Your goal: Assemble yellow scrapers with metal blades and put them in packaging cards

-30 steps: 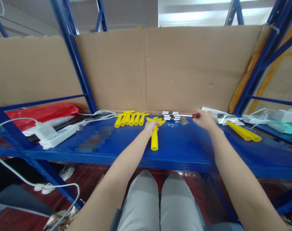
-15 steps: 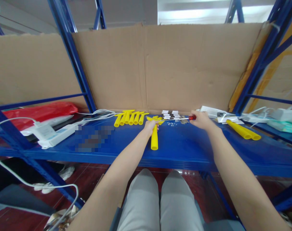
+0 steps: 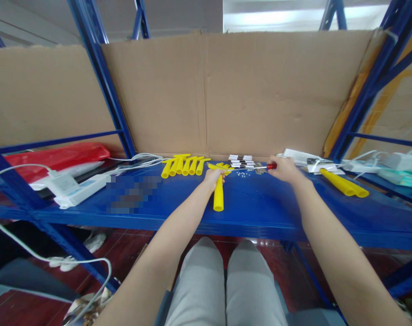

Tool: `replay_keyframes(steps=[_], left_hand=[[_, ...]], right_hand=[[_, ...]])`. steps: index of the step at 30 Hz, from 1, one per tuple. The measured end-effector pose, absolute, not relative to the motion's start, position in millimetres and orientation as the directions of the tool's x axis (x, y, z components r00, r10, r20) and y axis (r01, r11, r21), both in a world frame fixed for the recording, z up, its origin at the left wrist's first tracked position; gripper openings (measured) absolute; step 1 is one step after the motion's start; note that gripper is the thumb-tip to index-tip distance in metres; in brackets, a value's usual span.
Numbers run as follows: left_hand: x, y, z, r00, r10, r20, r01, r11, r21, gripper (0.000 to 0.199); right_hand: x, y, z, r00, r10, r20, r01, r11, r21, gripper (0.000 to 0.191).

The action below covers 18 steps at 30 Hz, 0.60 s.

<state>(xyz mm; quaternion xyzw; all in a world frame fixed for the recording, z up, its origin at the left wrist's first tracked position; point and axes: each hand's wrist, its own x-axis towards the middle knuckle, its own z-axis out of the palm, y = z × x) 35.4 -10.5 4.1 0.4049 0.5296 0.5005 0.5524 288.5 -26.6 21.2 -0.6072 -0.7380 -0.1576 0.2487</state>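
Note:
My left hand (image 3: 212, 177) is closed on a yellow T-shaped plastic handle (image 3: 218, 199), whose hollow round end points toward me. In my right hand (image 3: 283, 168) is a screwdriver (image 3: 271, 166) with a red grip. Its long thin shaft lies sideways, with the tip at the head of the yellow handle. Where exactly the tip touches is too small to make out. Small loose screws (image 3: 241, 174) lie scattered between my hands. Just behind them sits a stack of white-and-dark small packs (image 3: 241, 159), with thin metal pieces (image 3: 259, 168) beside it.
Several yellow T-shaped handles (image 3: 185, 166) stand in a row at the back left. Two yellow tubes (image 3: 343, 183) lie on the right. A white power strip (image 3: 83, 190), cables and a red bag (image 3: 56, 156) occupy the left. Cardboard (image 3: 260, 90) walls the back of the blue shelf (image 3: 260, 213).

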Motion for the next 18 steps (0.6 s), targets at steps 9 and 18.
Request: replay_keyframes(steps=[9, 18], left_hand=[[37.6, -19.8, 11.9, -0.069, 0.981, -0.180, -0.093, 0.173, 0.980, 0.011], [37.8, -19.1, 10.3, -0.096, 0.982, -0.165, -0.080, 0.158, 0.984, 0.010]], right_hand=[[287.0, -27.7, 22.5, -0.127, 0.824, 0.553, 0.978, 0.196, -0.067, 0.010], [282.7, -31.5, 26.5, -0.141, 0.818, 0.558, 0.982, 0.189, -0.029, 0.009]])
